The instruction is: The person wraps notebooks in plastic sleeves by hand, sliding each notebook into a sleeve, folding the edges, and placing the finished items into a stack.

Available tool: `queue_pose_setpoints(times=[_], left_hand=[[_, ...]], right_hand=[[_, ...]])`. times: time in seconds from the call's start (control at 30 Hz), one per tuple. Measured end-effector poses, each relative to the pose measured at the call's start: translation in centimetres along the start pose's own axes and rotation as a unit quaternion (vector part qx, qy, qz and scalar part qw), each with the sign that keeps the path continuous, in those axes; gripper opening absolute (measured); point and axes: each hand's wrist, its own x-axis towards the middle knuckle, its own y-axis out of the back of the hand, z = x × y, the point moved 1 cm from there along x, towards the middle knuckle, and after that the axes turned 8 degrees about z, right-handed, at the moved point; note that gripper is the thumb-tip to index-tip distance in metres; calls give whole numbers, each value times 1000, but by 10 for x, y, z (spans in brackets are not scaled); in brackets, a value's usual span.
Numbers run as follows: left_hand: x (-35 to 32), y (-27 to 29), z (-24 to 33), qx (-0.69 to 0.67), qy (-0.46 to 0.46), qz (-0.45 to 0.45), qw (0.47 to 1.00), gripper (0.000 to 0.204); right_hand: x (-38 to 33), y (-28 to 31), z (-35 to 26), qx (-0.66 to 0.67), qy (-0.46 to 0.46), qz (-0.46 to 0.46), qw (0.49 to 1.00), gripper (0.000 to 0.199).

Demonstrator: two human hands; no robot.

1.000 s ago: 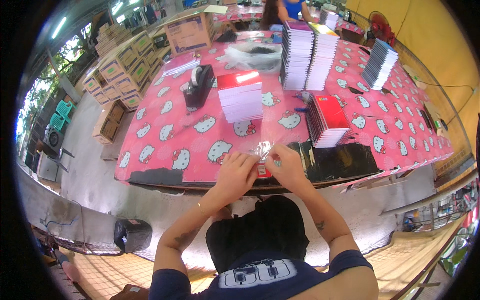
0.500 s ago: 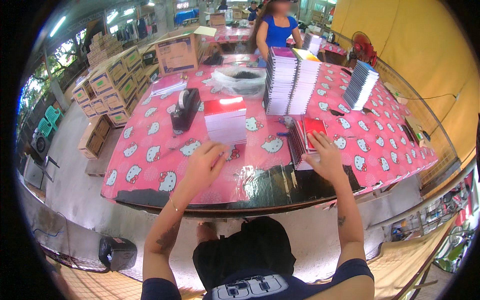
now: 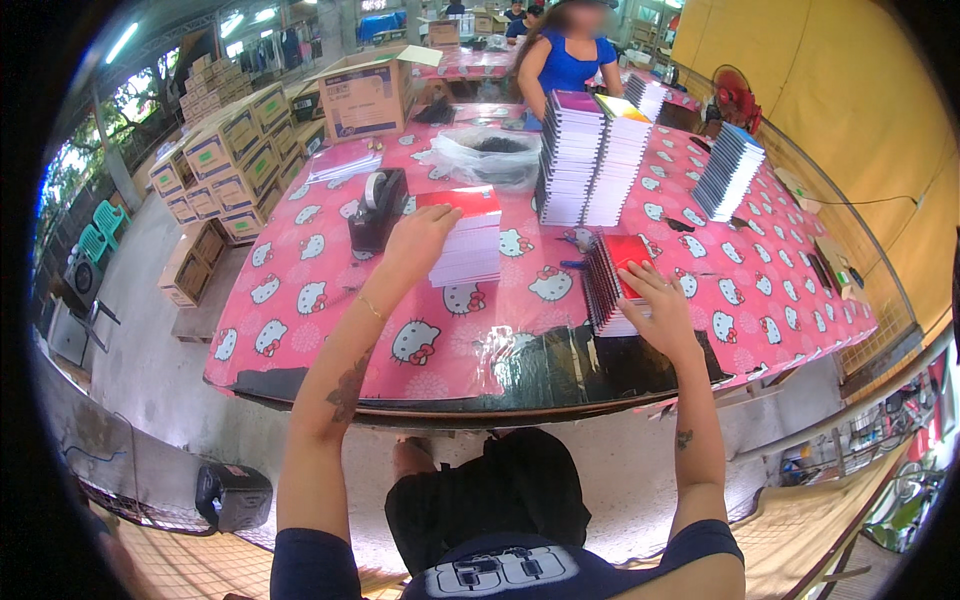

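My left hand rests on the left side of a stack of red-covered notebooks, its fingers stretched over the top cover and its thumb hidden. This stack shows white page edges and no coil on the visible sides. My right hand lies with fingers spread on the top red cover of a shorter pile of spiral-bound notebooks, near the table's front edge. Dark coils run down that pile's left side. A small blue-handled tool lies just beside it.
A black tape dispenser stands left of the red stack. Tall notebook stacks rise behind, with a blue-topped stack farther right. A plastic bag with dark contents and an open carton sit toward the back. A person in blue stands across the pink-covered table.
My left hand has moved forward from the table in front of the red stack onto its top left side. The right hand stays on the spiral-bound pile.
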Motion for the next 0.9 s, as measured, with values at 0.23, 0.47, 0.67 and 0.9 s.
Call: queue_pose_setpoints(times=[0.23, 0.47, 0.67, 0.9], left_hand=[[7, 54, 81, -24, -19, 96, 995, 34], [-112, 48, 161, -50, 30, -69, 996, 50], [-158, 0, 163, -419, 416, 31, 806, 62], [-147, 4, -57, 112, 265, -39, 957, 31]], right_hand=[[-15, -2, -70, 250, -22, 150, 956, 75], [-72, -107, -132, 504, -221, 8, 835, 53], [-74, -112, -138, 580, -271, 5, 768, 26], [-66, -119, -148, 599, -259, -27, 757, 19]])
